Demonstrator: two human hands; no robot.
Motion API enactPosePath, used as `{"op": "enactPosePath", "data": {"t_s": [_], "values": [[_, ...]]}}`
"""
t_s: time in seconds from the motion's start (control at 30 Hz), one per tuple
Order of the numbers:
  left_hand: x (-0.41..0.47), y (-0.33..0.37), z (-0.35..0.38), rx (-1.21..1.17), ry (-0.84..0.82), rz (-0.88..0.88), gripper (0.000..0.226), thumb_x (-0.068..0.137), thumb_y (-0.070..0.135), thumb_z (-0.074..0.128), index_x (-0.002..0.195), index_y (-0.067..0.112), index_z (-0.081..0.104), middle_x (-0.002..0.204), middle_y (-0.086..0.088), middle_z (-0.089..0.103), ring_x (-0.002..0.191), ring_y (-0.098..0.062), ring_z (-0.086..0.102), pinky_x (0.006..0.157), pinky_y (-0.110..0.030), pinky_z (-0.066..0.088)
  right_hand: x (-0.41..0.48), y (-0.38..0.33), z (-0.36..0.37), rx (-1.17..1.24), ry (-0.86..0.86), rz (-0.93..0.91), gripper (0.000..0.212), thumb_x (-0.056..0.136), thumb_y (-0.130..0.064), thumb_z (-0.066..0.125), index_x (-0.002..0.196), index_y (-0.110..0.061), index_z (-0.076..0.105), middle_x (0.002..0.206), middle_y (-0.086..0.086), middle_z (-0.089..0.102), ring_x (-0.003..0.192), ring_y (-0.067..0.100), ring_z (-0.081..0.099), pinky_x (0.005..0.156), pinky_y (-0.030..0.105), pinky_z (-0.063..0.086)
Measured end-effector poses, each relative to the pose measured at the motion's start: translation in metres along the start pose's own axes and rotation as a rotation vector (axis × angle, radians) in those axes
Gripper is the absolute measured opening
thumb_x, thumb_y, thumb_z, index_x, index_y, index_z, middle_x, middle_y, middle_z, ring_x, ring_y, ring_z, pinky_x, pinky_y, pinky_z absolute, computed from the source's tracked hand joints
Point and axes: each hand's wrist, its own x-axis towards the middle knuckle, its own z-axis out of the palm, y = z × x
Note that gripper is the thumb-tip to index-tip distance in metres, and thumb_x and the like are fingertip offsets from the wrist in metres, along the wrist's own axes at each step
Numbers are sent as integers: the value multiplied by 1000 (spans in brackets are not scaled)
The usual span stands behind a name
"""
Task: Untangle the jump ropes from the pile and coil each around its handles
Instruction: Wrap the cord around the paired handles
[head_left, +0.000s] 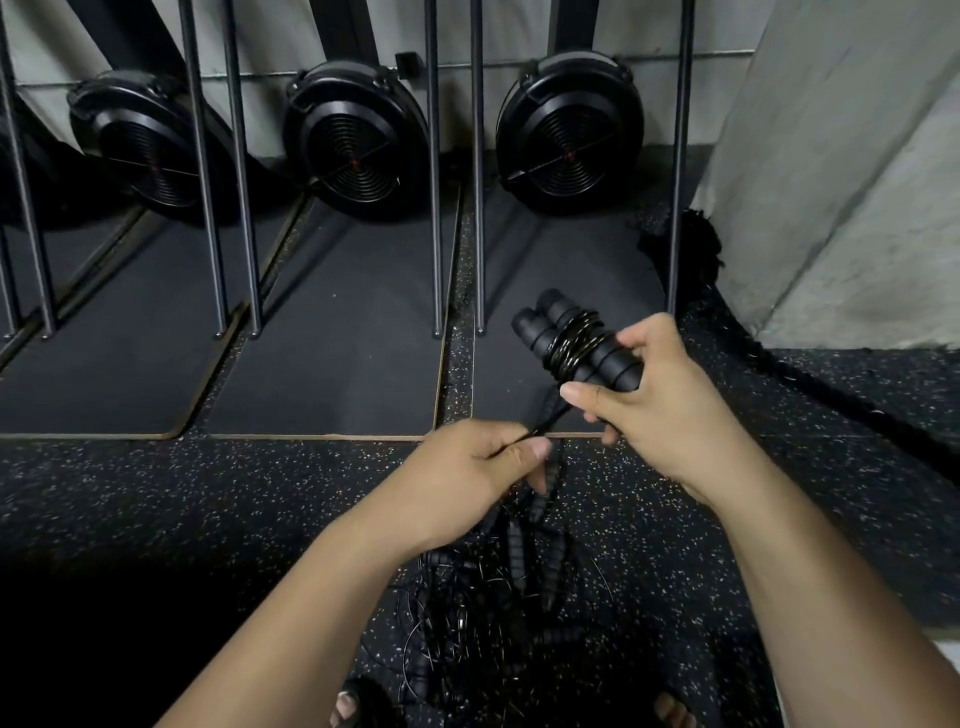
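My right hand (660, 405) grips a pair of black foam jump-rope handles (550, 325) held side by side, with several turns of thin black cord (574, 345) wound round their middle. A short stretch of that cord runs down to my left hand (478, 465), which pinches it between thumb and fingers. Below both hands, a tangled pile of black ropes and ribbed handles (498, 603) lies on the speckled floor, partly hidden by my left forearm.
Three black fan-wheel machines (358, 140) stand on dark mats (332, 332) behind thin metal poles (434, 171). A concrete pillar (852, 171) rises at the right, with a thick black battle rope (831, 400) on the floor beside it. My sandalled toes (348, 709) show at the bottom.
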Motion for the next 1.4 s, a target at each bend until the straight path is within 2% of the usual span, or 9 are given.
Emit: {"op": "enactPosePath", "data": {"t_s": [0.1, 0.27, 0.47, 0.67, 0.77, 0.9, 1.03, 1.17, 1.4], "values": [[-5, 3, -15, -30, -6, 62, 31, 105, 46, 63, 87, 25, 76, 61, -2, 40, 56, -17, 36, 55, -30, 27, 0, 4, 0, -200, -137, 42, 47, 90, -37, 85, 113, -28, 45, 98, -3, 74, 59, 15, 74, 64, 38, 61], [-8, -4, -33, -151, 130, 101, 29, 100, 36, 71, 86, 12, 77, 50, 15, 43, 46, -2, 36, 49, -17, 30, -6, 9, 12, -136, -430, 24, 31, 93, -20, 84, 111, -27, 59, 91, 7, 79, 78, 30, 79, 77, 57, 65], [-9, -18, -53, -167, 135, 147, 31, 88, 42, 85, 83, 12, 77, 79, -20, 66, 71, -15, 53, 71, -32, 41, -25, -18, 3, -161, -770, -46, 26, 98, -26, 80, 115, -32, 62, 95, 2, 80, 76, 21, 77, 83, 42, 61], [-7, -30, -57, -221, 76, 132, 29, 84, 49, 83, 80, 20, 77, 79, -13, 67, 75, -18, 54, 75, -32, 41, -39, -40, -16, 90, -982, -112, 30, 97, -17, 81, 119, -24, 62, 98, 17, 76, 77, 21, 70, 74, 40, 60], [-3, -28, -46, -371, 71, 73, 25, 99, 23, 71, 78, 10, 68, 70, 0, 67, 64, -6, 60, 65, -19, 49, -41, -42, -22, 217, -890, -196, 34, 94, -10, 81, 120, -11, 59, 97, 21, 76, 77, 25, 71, 70, 39, 59], [-3, -19, -25, -324, 185, -104, 44, 103, -14, 41, 69, 13, 50, 52, 9, 52, 44, 0, 50, 47, -7, 38, -38, -42, -25, 425, -617, -281, 39, 90, -6, 81, 119, -2, 56, 99, 24, 75, 86, 38, 75, 66, 40, 59], [6, -9, -5, -360, 175, -45, 54, 112, 18, 51, 58, 23, 56, 58, 4, 28, 54, -16, 20, 57, -38, 13, -34, -37, -17, 494, -366, -320, 38, 90, -8, 81, 118, -1, 55, 104, 20, 75, 87, 41, 76, 70, 44, 61], [7, -5, 1, -218, 132, 50, 37, 110, 50, 48, 95, 31, 76, 61, -1, 29, 56, -21, 24, 52, -32, 20, -26, -27, -11, 340, -101, -296, 35, 93, -15, 83, 115, -16, 57, 105, 5, 77, 81, 34, 77, 75, 55, 65], [1, -6, -5, 142, 97, 39, 27, 109, 44, 55, 99, 29, 76, 54, 7, 42, 48, -12, 38, 48, -28, 33, -14, -14, 0, -81, 178, -182, 38, 90, -28, 87, 106, -37, 53, 102, -10, 69, 83, 17, 72, 75, 38, 59]]}}
